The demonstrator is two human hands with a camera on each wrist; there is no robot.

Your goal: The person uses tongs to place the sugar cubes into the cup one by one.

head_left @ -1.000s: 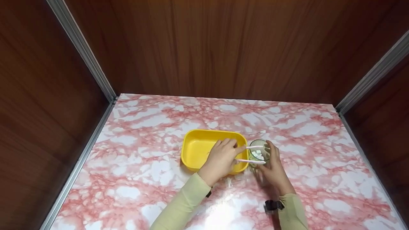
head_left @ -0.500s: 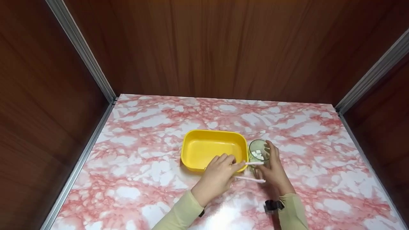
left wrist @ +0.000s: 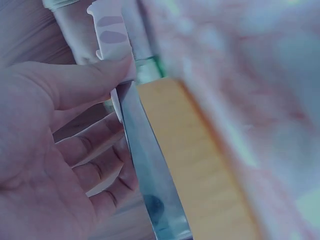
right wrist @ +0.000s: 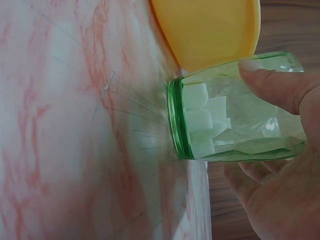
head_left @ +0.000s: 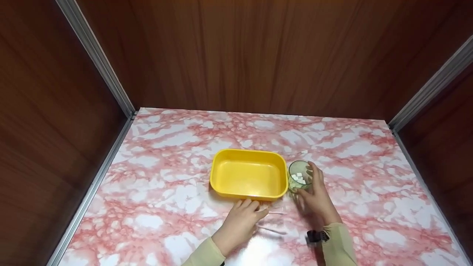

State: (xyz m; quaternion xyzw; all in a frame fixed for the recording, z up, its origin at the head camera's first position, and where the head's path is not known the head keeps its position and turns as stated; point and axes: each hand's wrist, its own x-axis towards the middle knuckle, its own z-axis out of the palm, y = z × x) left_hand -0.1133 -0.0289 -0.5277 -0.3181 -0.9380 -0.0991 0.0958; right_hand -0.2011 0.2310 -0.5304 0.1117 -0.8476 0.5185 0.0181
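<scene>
In the head view my left hand [head_left: 239,223] is in front of the yellow plastic tub [head_left: 248,177], low over the table. It pinches a pair of tongs [head_left: 272,231], whose two arms point right. The left wrist view shows the thumb on a pale pink slotted end [left wrist: 113,35] joined to a metal strip [left wrist: 150,165]. My right hand [head_left: 318,197] grips a clear green glass [right wrist: 240,110] from its right side, thumb along the near wall. The glass stands upright beside the tub, with several white cubes [right wrist: 200,120] at its bottom. No cubes show in the tub.
The red-and-white marbled table [head_left: 166,192] lies under everything. Dark wooden panels [head_left: 236,55] rise behind and on both sides, with metal rails [head_left: 99,62] at the corners. A bright reflection lies on the table near the left hand.
My left hand has drawn the tongs back from over the glass and tub, toward me and slightly left, and lowered them. The right hand, glass and tub stay put.
</scene>
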